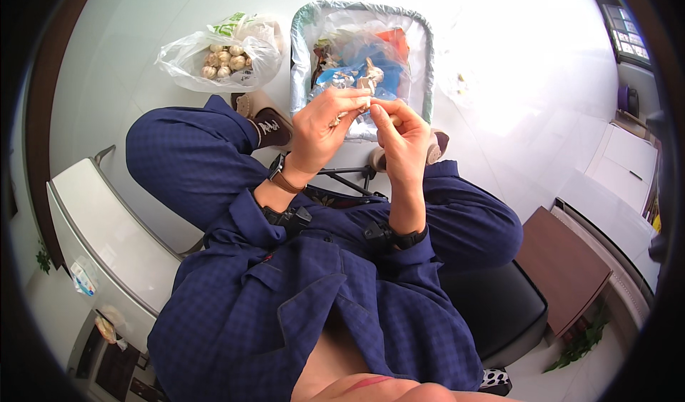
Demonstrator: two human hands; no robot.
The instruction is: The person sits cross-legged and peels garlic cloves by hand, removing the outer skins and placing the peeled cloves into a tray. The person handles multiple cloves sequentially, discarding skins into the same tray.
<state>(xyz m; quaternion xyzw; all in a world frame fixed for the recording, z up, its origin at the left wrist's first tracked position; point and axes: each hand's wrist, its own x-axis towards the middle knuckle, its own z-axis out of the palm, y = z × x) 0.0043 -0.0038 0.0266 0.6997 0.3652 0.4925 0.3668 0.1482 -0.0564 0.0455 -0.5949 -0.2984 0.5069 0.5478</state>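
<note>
My left hand (324, 123) holds part of a garlic bulb (365, 105) with papery skin, and loose skin shows beneath its fingers. The thumb and forefinger of my right hand (402, 134) pinch the same garlic from the other side. Tucked in the curled right fingers is a pale rounded piece (396, 120), which looks like a garlic clove. Both hands hover over the near side of a lined bin (429, 75). Inside the bin a dry garlic stem with skin (373, 71) lies on blue plastic (350, 54), among skin scraps.
A white plastic bag (184, 59) of whole garlic bulbs (223, 61) sits on the floor left of the bin. Several small pale pieces (460, 83) lie on a clear plastic sheet to the right. A white table (115, 209) stands at left, a black stool (492, 311) beneath me.
</note>
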